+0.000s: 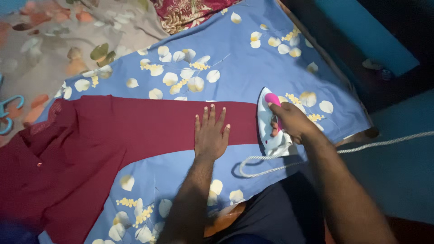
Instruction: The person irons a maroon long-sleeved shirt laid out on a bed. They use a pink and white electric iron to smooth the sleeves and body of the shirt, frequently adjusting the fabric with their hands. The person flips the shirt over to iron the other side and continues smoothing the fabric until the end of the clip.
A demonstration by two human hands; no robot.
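Lying flat in the middle of the frame, the left hand (210, 133) is pressed, fingers spread, on a dark red cloth (113, 135); the cloth is stretched across a blue flowered sheet (235, 58) from the lower left to the centre; just right of it, a white iron (270, 122) is gripped by its pink handle in the closed right hand (291, 121); a white cord (384, 142) is seen running off to the right edge.

Pretty dim shot with a cool blue cast, light's strongest on the middle of the floral sheet (235, 58). Right side and bottom corners drop into deep shadow. Edges look soft and smeary, bottom left is blurred, no glare anywhere.
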